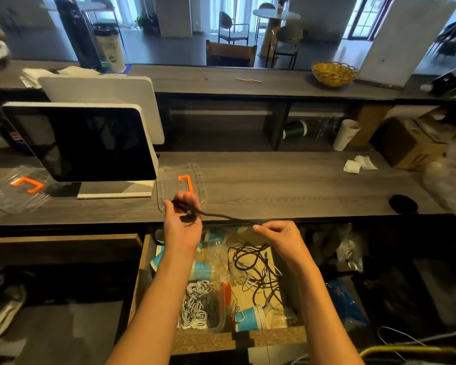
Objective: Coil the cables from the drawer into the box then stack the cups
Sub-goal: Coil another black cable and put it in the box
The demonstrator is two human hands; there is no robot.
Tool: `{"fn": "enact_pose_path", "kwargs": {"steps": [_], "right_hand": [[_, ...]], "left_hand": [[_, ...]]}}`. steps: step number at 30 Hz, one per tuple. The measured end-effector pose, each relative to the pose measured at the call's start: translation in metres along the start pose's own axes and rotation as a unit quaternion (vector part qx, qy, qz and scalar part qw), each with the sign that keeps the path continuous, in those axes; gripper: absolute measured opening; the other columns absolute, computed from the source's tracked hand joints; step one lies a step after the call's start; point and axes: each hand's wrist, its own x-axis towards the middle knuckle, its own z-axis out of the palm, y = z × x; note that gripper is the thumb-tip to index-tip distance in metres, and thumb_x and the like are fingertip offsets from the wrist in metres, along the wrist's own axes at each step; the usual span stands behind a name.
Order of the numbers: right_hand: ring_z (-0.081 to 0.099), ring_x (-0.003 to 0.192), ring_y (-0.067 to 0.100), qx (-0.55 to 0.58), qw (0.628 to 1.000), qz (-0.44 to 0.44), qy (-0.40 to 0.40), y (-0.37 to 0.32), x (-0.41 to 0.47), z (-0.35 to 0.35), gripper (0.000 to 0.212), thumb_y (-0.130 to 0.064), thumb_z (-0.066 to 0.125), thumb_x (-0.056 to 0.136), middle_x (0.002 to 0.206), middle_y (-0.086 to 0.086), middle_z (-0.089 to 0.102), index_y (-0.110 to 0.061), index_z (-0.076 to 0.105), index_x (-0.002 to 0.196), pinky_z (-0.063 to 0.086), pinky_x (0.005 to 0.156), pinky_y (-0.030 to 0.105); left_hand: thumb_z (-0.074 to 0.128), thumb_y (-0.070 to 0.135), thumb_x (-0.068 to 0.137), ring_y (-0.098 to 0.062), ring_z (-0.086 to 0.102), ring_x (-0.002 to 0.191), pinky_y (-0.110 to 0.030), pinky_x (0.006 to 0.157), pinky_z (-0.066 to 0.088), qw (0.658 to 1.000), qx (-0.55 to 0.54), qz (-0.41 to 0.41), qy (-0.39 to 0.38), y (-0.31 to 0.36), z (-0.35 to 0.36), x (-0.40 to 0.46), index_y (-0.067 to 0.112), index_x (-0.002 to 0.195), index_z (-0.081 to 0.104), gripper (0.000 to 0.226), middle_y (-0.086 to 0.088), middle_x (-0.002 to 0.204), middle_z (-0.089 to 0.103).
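Observation:
My left hand [182, 222] grips a small coil of black cable [216, 215] above the counter's front edge. From that coil the cable runs right to my right hand [277, 234], which pinches it between thumb and fingers. Below both hands lies the open drawer [142, 270]. In it are a tangle of black cables [258, 270], a clear box [204, 306] of coiled white and grey cables with an orange latch, and blue-and-white cups [250, 317] lying on their sides. A clear lid with an orange handle [181, 187] rests on the counter behind my left hand.
A dark monitor [84, 143] stands at the counter's left, with another clear lid [19, 188] further left. White tissues [359, 164], a white cup [345, 134] and a cardboard box [411, 146] are at the right. A yellow basket [333, 73] sits on the upper ledge.

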Motion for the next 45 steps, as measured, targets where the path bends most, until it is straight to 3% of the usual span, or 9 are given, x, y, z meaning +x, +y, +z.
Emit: {"fn": "enact_pose_path", "kwargs": {"steps": [3, 9, 12, 18, 24, 32, 38, 42, 45], "right_hand": [[0.07, 0.082, 0.01, 0.011, 0.999, -0.027, -0.016, 0.002, 0.001, -0.005, 0.007, -0.026, 0.072, 0.088, 0.081, -0.004, 0.075, -0.026, 0.079, 0.085, 0.054, 0.078, 0.031], [0.068, 0.088, 0.008, 0.013, 0.99, -0.107, -0.089, -0.018, 0.002, 0.001, 0.015, -0.012, 0.063, 0.094, 0.09, -0.004, 0.075, -0.019, 0.076, 0.098, 0.054, 0.083, 0.025], [0.064, 0.082, 0.009, 0.013, 0.987, -0.14, -0.081, -0.031, 0.004, 0.007, 0.016, -0.012, 0.058, 0.097, 0.086, -0.001, 0.071, -0.011, 0.074, 0.096, 0.05, 0.077, 0.023], [0.063, 0.076, 0.016, 0.036, 0.991, -0.12, 0.043, -0.027, 0.013, 0.013, 0.016, -0.017, 0.061, 0.095, 0.081, 0.007, 0.071, -0.014, 0.075, 0.087, 0.049, 0.072, 0.033], [0.069, 0.074, 0.006, 0.082, 0.987, -0.041, 0.132, -0.018, 0.015, 0.014, 0.003, -0.019, 0.077, 0.083, 0.079, -0.001, 0.075, -0.017, 0.078, 0.082, 0.054, 0.073, 0.025], [0.063, 0.058, -0.002, 0.05, 0.994, -0.009, 0.099, -0.012, 0.012, 0.016, 0.019, -0.031, 0.076, 0.084, 0.064, -0.008, 0.072, -0.013, 0.08, 0.08, 0.043, 0.054, 0.009], [0.05, 0.055, 0.005, 0.038, 0.999, 0.008, 0.016, -0.006, 0.007, 0.015, 0.023, -0.031, 0.076, 0.084, 0.056, -0.003, 0.063, -0.012, 0.08, 0.072, 0.039, 0.056, 0.02], [0.058, 0.058, -0.002, 0.019, 0.999, -0.001, -0.047, -0.011, 0.005, 0.014, 0.028, -0.027, 0.073, 0.087, 0.057, -0.008, 0.065, -0.004, 0.074, 0.072, 0.048, 0.065, 0.018], [0.059, 0.069, 0.002, -0.034, 0.996, -0.022, -0.086, -0.008, 0.005, 0.007, 0.017, -0.022, 0.068, 0.091, 0.07, 0.0, 0.069, -0.012, 0.076, 0.082, 0.049, 0.073, 0.027]], "left_hand": [[0.04, 0.038, 0.106, -0.006, 0.044, 0.042, -0.019, 0.045, 0.044, 0.966, 0.244, 0.081, 0.039, 0.005, 0.001, -0.002, 0.014, 0.082, 0.058, 0.038, 0.006, 0.053, 0.048], [0.045, 0.039, 0.103, -0.024, 0.06, 0.053, -0.031, 0.055, 0.047, 0.581, 0.783, 0.219, -0.036, -0.013, -0.007, 0.002, 0.015, 0.073, 0.06, 0.042, -0.005, 0.057, 0.06], [0.042, 0.044, 0.103, -0.021, 0.06, 0.059, -0.035, 0.065, 0.047, 0.529, 0.828, 0.154, -0.105, -0.025, -0.009, 0.0, 0.016, 0.07, 0.061, 0.047, -0.003, 0.058, 0.06], [0.014, 0.072, 0.094, -0.003, 0.049, 0.039, -0.022, 0.046, 0.038, 0.601, 0.764, -0.107, -0.206, -0.036, 0.0, -0.024, 0.005, 0.098, 0.06, 0.081, 0.007, 0.049, 0.059], [0.067, 0.034, 0.093, -0.007, 0.03, 0.045, -0.02, 0.043, 0.025, 0.62, 0.673, -0.189, -0.358, -0.03, -0.002, -0.025, 0.027, 0.062, 0.052, 0.035, 0.009, 0.052, 0.038], [0.053, 0.036, 0.101, -0.022, 0.057, 0.051, -0.034, 0.056, 0.053, 0.782, 0.621, 0.035, -0.051, -0.033, -0.017, -0.01, 0.009, 0.076, 0.057, 0.037, -0.004, 0.053, 0.055], [0.04, 0.041, 0.104, -0.019, 0.071, 0.093, -0.035, 0.079, 0.057, 0.99, 0.138, -0.014, 0.013, -0.02, -0.014, 0.005, 0.005, 0.12, 0.06, 0.044, -0.011, 0.112, 0.069], [0.044, 0.041, 0.103, -0.004, 0.046, 0.044, -0.017, 0.045, 0.043, 0.998, 0.04, -0.03, 0.025, -0.012, -0.007, 0.001, 0.014, 0.086, 0.059, 0.036, 0.007, 0.056, 0.048], [0.048, 0.039, 0.103, -0.006, 0.037, 0.041, -0.019, 0.039, 0.033, 0.939, 0.332, 0.075, 0.051, -0.01, -0.006, 0.001, 0.014, 0.079, 0.057, 0.036, 0.005, 0.054, 0.042]]}}
